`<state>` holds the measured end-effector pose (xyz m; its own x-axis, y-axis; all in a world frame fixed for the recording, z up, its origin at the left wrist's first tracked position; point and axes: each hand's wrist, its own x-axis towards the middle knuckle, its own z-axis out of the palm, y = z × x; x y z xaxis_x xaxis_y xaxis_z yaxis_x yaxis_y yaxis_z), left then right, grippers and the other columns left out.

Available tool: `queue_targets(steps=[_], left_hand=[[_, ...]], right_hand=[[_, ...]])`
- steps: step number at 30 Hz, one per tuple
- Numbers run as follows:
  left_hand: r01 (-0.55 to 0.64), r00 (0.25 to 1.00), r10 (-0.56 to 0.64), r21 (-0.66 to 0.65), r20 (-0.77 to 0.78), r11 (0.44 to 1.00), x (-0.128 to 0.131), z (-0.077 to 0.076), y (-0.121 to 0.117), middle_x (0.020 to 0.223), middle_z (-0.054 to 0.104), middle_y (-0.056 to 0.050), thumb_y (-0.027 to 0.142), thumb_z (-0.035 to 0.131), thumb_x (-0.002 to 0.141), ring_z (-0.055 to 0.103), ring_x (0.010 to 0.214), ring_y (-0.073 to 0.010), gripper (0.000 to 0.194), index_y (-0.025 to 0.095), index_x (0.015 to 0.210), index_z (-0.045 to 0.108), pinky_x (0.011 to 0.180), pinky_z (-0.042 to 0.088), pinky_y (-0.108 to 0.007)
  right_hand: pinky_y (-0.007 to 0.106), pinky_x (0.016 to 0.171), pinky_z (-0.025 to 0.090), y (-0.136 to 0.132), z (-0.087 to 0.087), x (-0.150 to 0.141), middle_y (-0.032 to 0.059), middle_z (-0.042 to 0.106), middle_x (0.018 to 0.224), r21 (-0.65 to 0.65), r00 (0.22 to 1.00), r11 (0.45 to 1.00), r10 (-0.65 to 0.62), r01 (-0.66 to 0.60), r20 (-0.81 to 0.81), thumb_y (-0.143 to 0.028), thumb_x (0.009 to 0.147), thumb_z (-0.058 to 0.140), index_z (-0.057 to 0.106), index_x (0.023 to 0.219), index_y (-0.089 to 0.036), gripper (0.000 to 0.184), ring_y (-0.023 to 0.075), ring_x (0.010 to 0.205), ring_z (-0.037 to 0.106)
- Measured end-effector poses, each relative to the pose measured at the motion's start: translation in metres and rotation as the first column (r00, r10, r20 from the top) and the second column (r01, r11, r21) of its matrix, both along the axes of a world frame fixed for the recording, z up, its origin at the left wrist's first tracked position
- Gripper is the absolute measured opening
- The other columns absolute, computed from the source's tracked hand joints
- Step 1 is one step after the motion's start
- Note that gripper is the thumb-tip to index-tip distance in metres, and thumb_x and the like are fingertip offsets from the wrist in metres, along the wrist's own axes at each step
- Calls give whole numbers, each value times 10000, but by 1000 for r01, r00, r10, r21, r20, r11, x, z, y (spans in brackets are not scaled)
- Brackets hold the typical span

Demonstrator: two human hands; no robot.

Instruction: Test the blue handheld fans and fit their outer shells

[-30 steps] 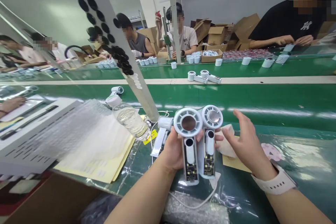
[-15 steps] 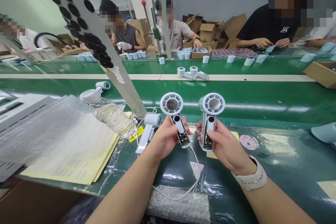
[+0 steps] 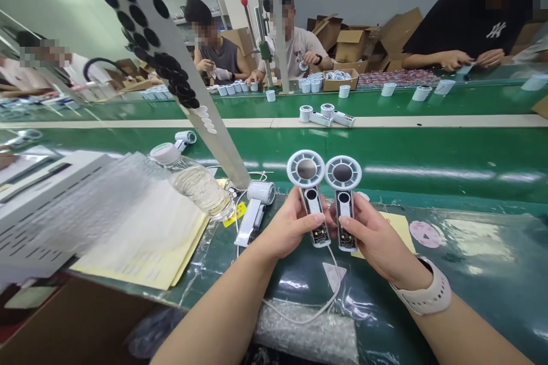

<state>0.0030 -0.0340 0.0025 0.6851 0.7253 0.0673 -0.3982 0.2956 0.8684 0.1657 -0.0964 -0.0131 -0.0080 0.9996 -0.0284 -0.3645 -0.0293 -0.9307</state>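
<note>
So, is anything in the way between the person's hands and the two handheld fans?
Nothing visible is: the left hand grips the left fan directly, and the right hand grips the right fan. A third fan lies on the bench beyond the left hand, clear of both.

Two white handheld fans (image 3: pixel 311 199), upright, just apart

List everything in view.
Handheld fans: 2, white, circuit boards exposed, one in each hand.
Loose fan: 1, white, lying left of the left hand.
Water bottle: 1, clear, on its side, further left.
Bubble wrap: 1 piece, clear, below the hands.
Yellow paper: 1 stack, far left, under plastic.
Belt fans: 2, white, on the far conveyor belt.
Cardboard boxes: several, brown, beyond the belt.
Co-workers: 3, across the belt.
Left hand: 1, holding a fan.
Right hand: 1, holding a fan; white watch on the wrist.
</note>
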Motion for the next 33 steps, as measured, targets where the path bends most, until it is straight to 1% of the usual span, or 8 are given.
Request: queue_targets(steps=[5, 9, 15, 18, 20, 24, 29, 33], left_hand=[[-3, 1000, 5, -130, 14, 992, 1, 2, 2, 878, 585, 7, 225, 788, 689, 603, 721, -142, 530, 209, 1133, 500, 660, 539, -313], [-54, 997, 44, -164, -62, 985, 2, 1, 4, 848, 583, 9, 183, 760, 691, 599, 686, -141, 499, 211, 1104, 481, 638, 531, -310], [-38, 999, 34, -120, -37, 992, 0, 2, 3, 832, 600, 11, 238, 760, 720, 605, 674, -150, 503, 220, 1138, 479, 636, 528, -326], [-56, 997, 51, -96, -52, 994, 0, 2, 4, 802, 609, 10, 249, 768, 723, 603, 664, -141, 451, 206, 1084, 501, 630, 509, -301], [-91, 995, 86, -98, -56, 991, 2, 2, 5, 801, 606, 14, 285, 768, 728, 596, 660, -132, 436, 201, 1072, 514, 626, 504, -291], [-228, 969, 217, -91, -119, 969, 3, 1, 6, 829, 584, 31, 353, 775, 728, 574, 654, -112, 431, 207, 1040, 516, 588, 488, -266], [-160, 982, 154, -43, -105, 986, 2, 0, 6, 842, 587, 27, 394, 776, 729, 587, 682, -126, 468, 208, 1067, 511, 638, 500, -296], [-224, 958, 216, -18, -186, 975, 3, -2, 10, 814, 591, 31, 371, 792, 718, 580, 666, -121, 441, 208, 992, 487, 615, 474, -278]], right_hand=[[332, 783, 532, 2, -4, -2, 10, 646, 969, -1, 999, 1000, 24, -24, -41, -341, 876, 683, 579, 1156, -266, 308, 180, 868, 609], [304, 715, 532, 1, -5, -4, -1, 632, 929, 20, 996, 998, 59, -58, -66, -344, 902, 662, 568, 1150, -266, 277, 154, 790, 598], [293, 687, 547, -1, -5, -3, 3, 631, 887, 33, 994, 997, 70, -67, -84, -405, 886, 690, 586, 1111, -246, 294, 154, 781, 605], [293, 686, 558, -1, -2, -3, 15, 644, 931, -27, 993, 998, 52, -55, -101, -408, 855, 721, 584, 1142, -238, 360, 154, 782, 620], [281, 640, 557, -1, -1, -3, 19, 649, 916, -73, 994, 997, 26, -34, -108, -428, 836, 727, 599, 1100, -224, 358, 149, 740, 627], [225, 480, 497, -2, 2, -6, 3, 637, 830, -90, 995, 994, -75, 69, -62, -492, 823, 710, 608, 942, -203, 329, 106, 576, 581], [222, 459, 494, -6, 6, -8, 5, 641, 801, -89, 998, 996, -34, 29, -49, -490, 831, 677, 591, 913, -203, 311, 108, 551, 579], [226, 438, 489, -6, 8, -7, 9, 637, 810, -80, 996, 993, -88, 89, 8, -507, 836, 651, 593, 916, -204, 319, 105, 532, 567]])
